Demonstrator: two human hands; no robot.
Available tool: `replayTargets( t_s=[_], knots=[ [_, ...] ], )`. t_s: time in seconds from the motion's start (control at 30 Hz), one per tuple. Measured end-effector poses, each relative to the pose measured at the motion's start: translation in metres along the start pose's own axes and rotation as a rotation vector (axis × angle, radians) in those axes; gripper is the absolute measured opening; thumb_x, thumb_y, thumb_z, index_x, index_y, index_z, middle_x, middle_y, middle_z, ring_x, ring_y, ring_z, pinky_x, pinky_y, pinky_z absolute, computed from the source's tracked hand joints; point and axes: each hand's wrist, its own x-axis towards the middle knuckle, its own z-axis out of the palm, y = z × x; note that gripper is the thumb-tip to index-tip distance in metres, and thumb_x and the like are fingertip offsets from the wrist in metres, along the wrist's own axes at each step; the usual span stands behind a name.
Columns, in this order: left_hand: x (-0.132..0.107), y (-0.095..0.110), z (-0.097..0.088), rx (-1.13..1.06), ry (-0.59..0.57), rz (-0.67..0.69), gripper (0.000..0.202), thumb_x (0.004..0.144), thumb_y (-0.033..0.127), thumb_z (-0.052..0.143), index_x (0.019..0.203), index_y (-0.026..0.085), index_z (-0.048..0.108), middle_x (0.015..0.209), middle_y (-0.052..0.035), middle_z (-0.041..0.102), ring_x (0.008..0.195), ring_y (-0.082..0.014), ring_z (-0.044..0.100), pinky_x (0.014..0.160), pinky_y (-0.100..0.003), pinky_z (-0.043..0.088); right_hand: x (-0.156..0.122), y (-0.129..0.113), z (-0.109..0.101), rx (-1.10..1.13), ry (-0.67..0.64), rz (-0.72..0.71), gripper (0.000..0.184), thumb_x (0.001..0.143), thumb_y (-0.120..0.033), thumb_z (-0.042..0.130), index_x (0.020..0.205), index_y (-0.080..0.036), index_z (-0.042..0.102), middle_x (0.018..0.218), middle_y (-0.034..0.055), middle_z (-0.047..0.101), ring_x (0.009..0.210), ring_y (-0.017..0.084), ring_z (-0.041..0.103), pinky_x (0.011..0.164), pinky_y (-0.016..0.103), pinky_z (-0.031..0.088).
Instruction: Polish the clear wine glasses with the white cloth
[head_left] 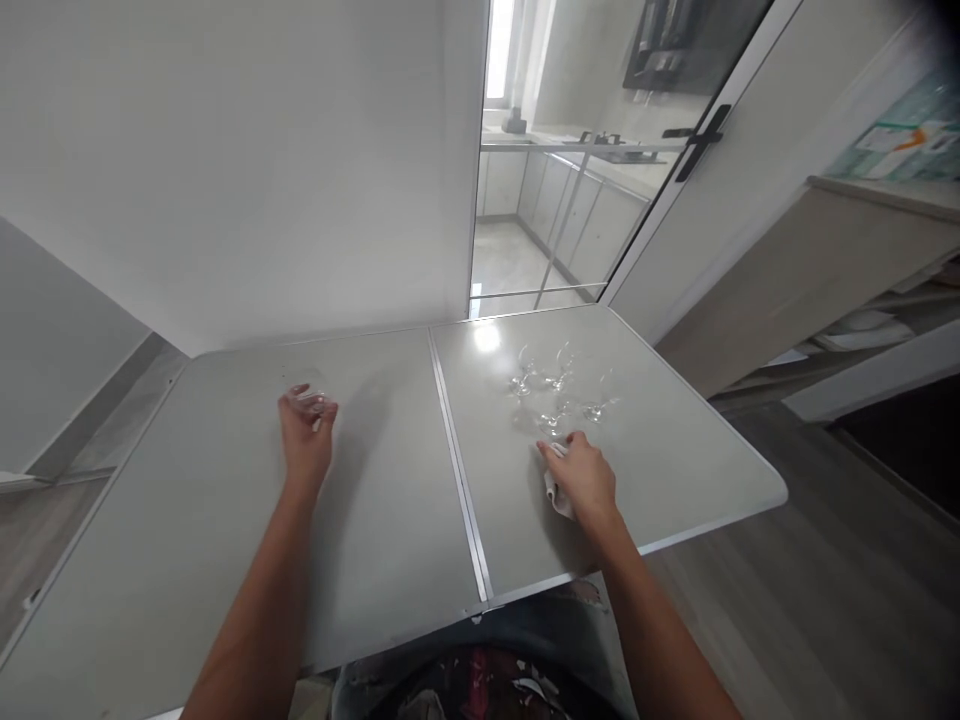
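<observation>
My left hand is closed around a small clear glass that stands on the left half of the white table. My right hand rests on the right half, fingers curled over a crumpled white cloth. Just beyond that hand stand several clear stemmed glasses, close together and hard to tell apart because of glare.
A metal seam splits the tabletop down the middle. A white wall rises behind the table. To the right, a glass door opens onto a kitchen, and a wooden shelf unit stands at the far right above grey floor.
</observation>
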Motion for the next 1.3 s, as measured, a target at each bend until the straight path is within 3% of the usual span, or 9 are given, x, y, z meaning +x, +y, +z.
replayTargets(
  t_s=[0.07, 0.17, 0.3, 0.4, 0.6, 0.73, 0.87, 1.03, 1.3],
  knots=[
    [0.007, -0.009, -0.012, 0.041, 0.115, 0.033, 0.049, 0.079, 0.027, 0.075, 0.121, 0.020, 0.050, 0.105, -0.0043, 0.058, 0.091, -0.0121, 0.061, 0.083, -0.025, 0.053, 0.016, 0.000, 0.000, -0.017, 0.033, 0.034, 0.067, 0.084, -0.064, 0.059, 0.129, -0.015, 0.065, 0.108, 0.0201, 0.073, 0.096, 0.031, 0.069, 0.078, 0.035, 0.047],
    [0.008, -0.019, -0.020, 0.052, 0.208, 0.035, 0.043, 0.079, 0.024, 0.073, 0.116, 0.020, 0.052, 0.103, -0.0038, 0.058, 0.092, -0.0115, 0.061, 0.082, -0.023, 0.052, 0.036, -0.004, 0.005, 0.018, 0.078, 0.036, 0.060, 0.084, -0.061, 0.059, 0.124, -0.018, 0.071, 0.114, 0.0195, 0.074, 0.103, 0.033, 0.069, 0.083, 0.037, 0.049],
    [0.004, -0.031, -0.023, 0.019, 0.261, -0.044, 0.043, 0.080, 0.020, 0.070, 0.119, 0.021, 0.053, 0.097, -0.0028, 0.061, 0.088, -0.0114, 0.063, 0.081, -0.022, 0.051, 0.052, -0.009, 0.015, 0.073, 0.167, 0.033, 0.049, 0.083, -0.051, 0.059, 0.113, -0.018, 0.079, 0.107, 0.0192, 0.077, 0.097, 0.034, 0.071, 0.080, 0.038, 0.050],
    [0.003, -0.040, -0.025, -0.003, 0.277, -0.086, 0.045, 0.080, 0.021, 0.069, 0.122, 0.023, 0.053, 0.096, -0.0029, 0.062, 0.088, -0.0121, 0.064, 0.082, -0.024, 0.051, 0.043, -0.031, 0.030, 0.126, 0.155, -0.057, 0.047, 0.080, -0.048, 0.061, 0.106, -0.015, 0.081, 0.093, 0.0199, 0.078, 0.086, 0.033, 0.072, 0.073, 0.035, 0.050],
    [0.003, -0.049, -0.028, 0.042, 0.279, -0.110, 0.046, 0.082, 0.023, 0.069, 0.125, 0.024, 0.051, 0.096, -0.0035, 0.065, 0.088, -0.0141, 0.066, 0.083, -0.026, 0.053, -0.024, -0.153, 0.076, 0.370, -0.201, -0.560, 0.038, 0.088, -0.043, 0.056, 0.083, -0.015, 0.080, 0.073, 0.0094, 0.077, 0.073, 0.021, 0.072, 0.063, 0.023, 0.046],
    [0.004, -0.047, -0.031, 0.143, 0.291, -0.108, 0.046, 0.084, 0.017, 0.065, 0.126, 0.023, 0.049, 0.097, -0.0045, 0.067, 0.089, -0.0143, 0.067, 0.086, -0.028, 0.053, -0.050, -0.239, 0.106, 0.306, -0.315, -0.623, 0.024, 0.085, -0.035, 0.063, 0.083, -0.018, 0.080, 0.084, 0.0095, 0.079, 0.081, 0.021, 0.073, 0.066, 0.023, 0.047],
    [0.005, -0.046, -0.033, 0.217, 0.312, -0.113, 0.053, 0.080, 0.013, 0.064, 0.129, 0.024, 0.045, 0.099, -0.0047, 0.068, 0.086, -0.0141, 0.068, 0.087, -0.028, 0.053, -0.061, -0.292, 0.128, 0.247, -0.324, -0.656, 0.025, 0.087, -0.037, 0.063, 0.096, -0.020, 0.080, 0.096, 0.0121, 0.079, 0.094, 0.023, 0.074, 0.074, 0.024, 0.049],
    [0.004, -0.049, -0.036, 0.336, 0.334, -0.137, 0.060, 0.073, 0.010, 0.065, 0.127, 0.024, 0.043, 0.099, -0.0037, 0.068, 0.082, -0.0154, 0.066, 0.086, -0.030, 0.052, -0.070, -0.318, 0.148, 0.213, -0.396, -0.637, 0.023, 0.085, -0.032, 0.065, 0.102, -0.024, 0.080, 0.100, 0.0108, 0.079, 0.096, 0.023, 0.074, 0.076, 0.025, 0.051],
    [0.005, -0.051, -0.044, 0.559, 0.337, -0.105, 0.046, 0.068, 0.019, 0.068, 0.109, 0.020, 0.047, 0.101, -0.0054, 0.058, 0.094, -0.0218, 0.060, 0.096, -0.042, 0.049, -0.071, -0.323, 0.152, 0.200, -0.361, -0.690, 0.029, 0.084, -0.029, 0.064, 0.110, -0.025, 0.076, 0.106, 0.0101, 0.078, 0.103, 0.024, 0.072, 0.082, 0.028, 0.053]
  ],
)
